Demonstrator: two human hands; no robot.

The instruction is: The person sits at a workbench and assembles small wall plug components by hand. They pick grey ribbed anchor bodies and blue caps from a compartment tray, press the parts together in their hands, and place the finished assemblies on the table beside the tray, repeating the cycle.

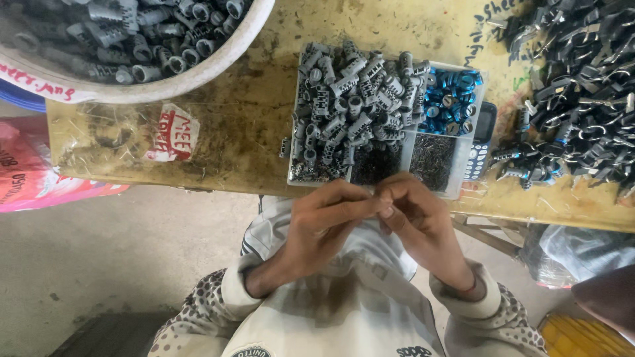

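My left hand (327,221) and my right hand (417,218) meet fingertip to fingertip just below the near edge of a clear compartment tray (461,186). Whatever small part they pinch is hidden by the fingers. The tray holds a heap of grey cylindrical metal parts (354,99), blue rings (453,92) at the far right, and thin dark pins (433,158) in the near compartments.
A large white tub (198,73) of the same grey cylinders stands at the top left. A pile of black metal pieces (582,92) lies on the right of the wooden table (231,139). A small keypad phone (479,142) lies beside the tray. A pink bag (26,172) sits left.
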